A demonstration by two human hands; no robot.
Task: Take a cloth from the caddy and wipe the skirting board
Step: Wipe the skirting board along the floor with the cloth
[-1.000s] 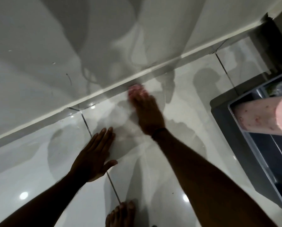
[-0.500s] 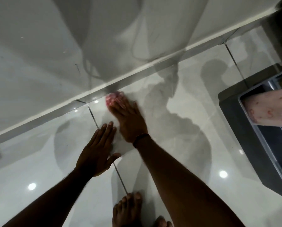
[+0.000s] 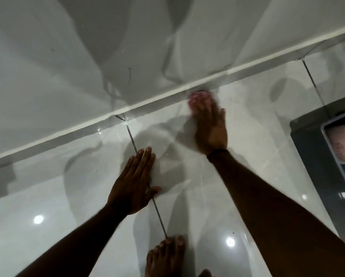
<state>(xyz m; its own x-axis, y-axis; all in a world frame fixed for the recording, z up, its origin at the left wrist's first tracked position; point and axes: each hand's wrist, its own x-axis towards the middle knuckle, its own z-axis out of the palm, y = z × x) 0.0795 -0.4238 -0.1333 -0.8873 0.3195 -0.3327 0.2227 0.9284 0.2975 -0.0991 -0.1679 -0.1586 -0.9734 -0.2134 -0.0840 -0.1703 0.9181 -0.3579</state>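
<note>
Pink cloth (image 3: 197,96), blurred, shows just past the fingertips of the right hand (image 3: 210,126), pressed against the grey skirting board (image 3: 83,129) where it meets the floor (image 3: 247,116). The right hand lies on top of the cloth with its fingers stretched forward, pinning it to the board rather than clenching it. The left hand (image 3: 133,184) is released and empty, spread flat, palm down on the glossy pale tiles, over a dark grout line (image 3: 159,216). It sits near the right hand but apart from it, and well back from the board. A bare foot (image 3: 163,256) stands on the tiles at the bottom edge. At the right edge is the dark caddy (image 3: 315,156), holding something pink and spotted (image 3: 343,144).
</note>
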